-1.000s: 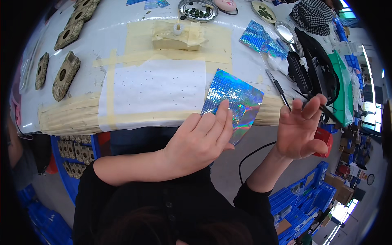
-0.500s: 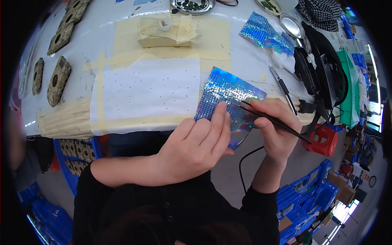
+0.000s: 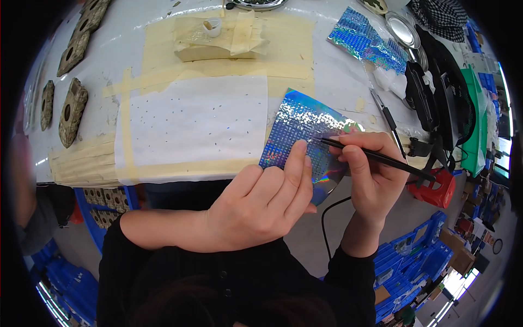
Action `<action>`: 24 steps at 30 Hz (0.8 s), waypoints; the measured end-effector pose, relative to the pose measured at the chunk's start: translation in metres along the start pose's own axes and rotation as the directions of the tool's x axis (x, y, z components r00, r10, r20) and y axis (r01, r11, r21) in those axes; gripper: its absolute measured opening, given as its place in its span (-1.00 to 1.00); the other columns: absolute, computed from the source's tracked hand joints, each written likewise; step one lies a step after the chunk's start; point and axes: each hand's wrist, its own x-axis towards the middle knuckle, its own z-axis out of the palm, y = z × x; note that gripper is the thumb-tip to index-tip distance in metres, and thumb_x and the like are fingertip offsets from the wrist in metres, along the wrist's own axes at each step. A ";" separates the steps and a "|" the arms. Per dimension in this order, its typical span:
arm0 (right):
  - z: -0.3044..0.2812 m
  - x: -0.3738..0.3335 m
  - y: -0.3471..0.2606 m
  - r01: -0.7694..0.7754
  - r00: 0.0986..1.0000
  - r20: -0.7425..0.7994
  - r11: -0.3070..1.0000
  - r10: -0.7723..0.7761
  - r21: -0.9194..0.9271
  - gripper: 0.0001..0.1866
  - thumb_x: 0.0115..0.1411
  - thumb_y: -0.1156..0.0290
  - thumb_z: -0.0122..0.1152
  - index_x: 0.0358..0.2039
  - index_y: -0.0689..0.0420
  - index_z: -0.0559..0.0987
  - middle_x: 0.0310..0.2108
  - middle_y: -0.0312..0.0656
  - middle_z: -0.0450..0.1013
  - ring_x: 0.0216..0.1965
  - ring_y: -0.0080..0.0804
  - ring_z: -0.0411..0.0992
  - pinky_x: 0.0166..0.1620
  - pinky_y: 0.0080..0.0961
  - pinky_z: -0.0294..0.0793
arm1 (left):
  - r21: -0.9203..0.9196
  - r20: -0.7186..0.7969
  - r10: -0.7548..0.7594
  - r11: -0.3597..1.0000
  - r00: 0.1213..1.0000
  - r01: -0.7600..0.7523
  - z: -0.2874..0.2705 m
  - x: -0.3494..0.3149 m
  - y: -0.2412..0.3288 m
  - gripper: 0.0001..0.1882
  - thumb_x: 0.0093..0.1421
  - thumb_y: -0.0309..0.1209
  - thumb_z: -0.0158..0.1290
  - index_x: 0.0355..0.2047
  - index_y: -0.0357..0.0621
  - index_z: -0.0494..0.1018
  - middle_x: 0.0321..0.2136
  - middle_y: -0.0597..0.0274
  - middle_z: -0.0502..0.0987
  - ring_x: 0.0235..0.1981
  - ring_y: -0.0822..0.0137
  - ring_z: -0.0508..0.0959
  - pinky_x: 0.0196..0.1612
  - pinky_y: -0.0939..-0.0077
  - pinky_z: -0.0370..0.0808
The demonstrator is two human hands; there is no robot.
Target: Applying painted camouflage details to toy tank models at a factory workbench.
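The left forearm reached in level from the left. The left hand (image 3: 261, 207) was clamped on the shiny blue holographic square sheet (image 3: 291, 117) at the table's (image 3: 340, 95) front edge, index finger extended over it. Rightward, slim black metal tweezers (image 3: 400, 162) slanted down to the sheet, pinched by the upright right hand's (image 3: 370, 177) thumb and fingers.

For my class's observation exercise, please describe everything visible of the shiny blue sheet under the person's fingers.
The shiny sheet looks like thin holographic film, roughly four-sided, blue and silver with rainbow glints and rows of tiny marks. It lies askew at the front edge of the table, beside the white paper, its near part projecting past the edge. The left hand holds that part, fingers on top. Black tweezers in the right hand point at its surface; contact is unclear.
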 end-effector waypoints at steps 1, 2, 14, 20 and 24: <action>0.001 0.000 0.000 -0.004 1.000 -0.005 1.000 0.004 -0.005 -0.90 0.11 0.58 0.24 -0.34 0.32 0.56 -0.48 -0.28 0.48 -0.56 -0.72 0.33 -0.51 -0.82 0.27 | -0.001 0.002 -0.001 1.000 1.000 0.001 0.000 0.000 0.000 -0.48 0.20 0.00 -0.05 -0.26 -0.29 0.53 -0.18 0.00 0.56 -0.65 0.45 0.23 -0.59 0.65 0.20; 0.001 0.000 0.000 0.003 1.000 -0.005 1.000 -0.003 -0.005 -0.90 0.10 0.58 0.24 -0.35 0.32 0.56 -0.49 -0.28 0.47 -0.56 -0.72 0.33 -0.52 -0.82 0.26 | -0.001 0.000 0.000 1.000 1.000 0.000 0.000 0.000 0.000 -0.48 0.20 0.00 -0.05 -0.26 -0.29 0.53 -0.18 0.00 0.56 -0.65 0.45 0.23 -0.59 0.65 0.20; 0.002 0.000 0.000 -0.002 1.000 -0.025 0.999 0.001 -0.033 -0.90 0.10 0.56 0.26 -0.36 0.31 0.56 -0.52 -0.31 0.47 -0.60 -0.74 0.31 -0.55 -0.82 0.23 | 0.004 -0.006 0.002 1.000 1.000 -0.002 0.000 -0.001 0.000 -0.49 0.20 -0.01 -0.06 -0.27 -0.28 0.53 -0.18 0.01 0.56 -0.65 0.45 0.21 -0.58 0.65 0.20; 0.002 -0.001 0.001 0.021 0.999 -0.031 0.999 -0.023 -0.036 -0.90 0.11 0.56 0.25 -0.36 0.31 0.56 -0.52 -0.30 0.47 -0.59 -0.72 0.35 -0.54 -0.82 0.27 | -0.005 -0.002 0.000 1.000 1.000 0.000 0.001 -0.001 0.000 -0.50 0.19 -0.02 -0.05 -0.27 -0.28 0.53 -0.17 0.01 0.55 -0.64 0.45 0.22 -0.57 0.65 0.21; 0.003 -0.001 0.000 0.032 0.998 -0.049 0.999 -0.032 0.002 -0.90 0.11 0.57 0.23 -0.36 0.34 0.56 -0.51 -0.27 0.49 -0.55 -0.69 0.39 -0.53 -0.82 0.31 | -0.011 -0.008 -0.004 1.000 1.000 0.004 0.001 -0.003 0.001 -0.51 0.18 -0.03 -0.04 -0.26 -0.28 0.52 -0.16 0.00 0.55 -0.63 0.45 0.23 -0.56 0.65 0.22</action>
